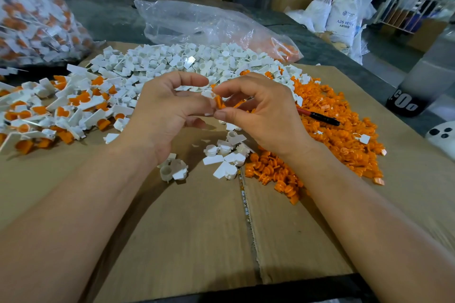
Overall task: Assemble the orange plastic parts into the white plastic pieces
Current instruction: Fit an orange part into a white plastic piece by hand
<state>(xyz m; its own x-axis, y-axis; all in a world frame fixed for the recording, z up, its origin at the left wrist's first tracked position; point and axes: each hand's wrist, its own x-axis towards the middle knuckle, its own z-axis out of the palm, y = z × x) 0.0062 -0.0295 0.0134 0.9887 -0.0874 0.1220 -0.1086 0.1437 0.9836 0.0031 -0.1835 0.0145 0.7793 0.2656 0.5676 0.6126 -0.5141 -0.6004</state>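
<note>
My left hand [170, 110] and my right hand [261, 110] meet above the middle of the cardboard [197, 229]. Between their fingertips sits a small white plastic piece [208, 94] with an orange plastic part [219, 102] just below it. My left thumb and fingers curl round the white piece; my right thumb and forefinger pinch the orange part. A heap of loose white pieces [192, 61] lies behind the hands. Loose orange parts [339, 125] spread to the right. Joined white-and-orange pieces [56, 108] pile up at the left.
A clear plastic bag [209, 24] lies behind the white heap, and a full bag of joined pieces [32, 15] stands at the far left. A red-and-black pen [317, 117] rests on the orange parts. A few white pieces [226, 155] lie under my hands. Cartons and sacks stand beyond.
</note>
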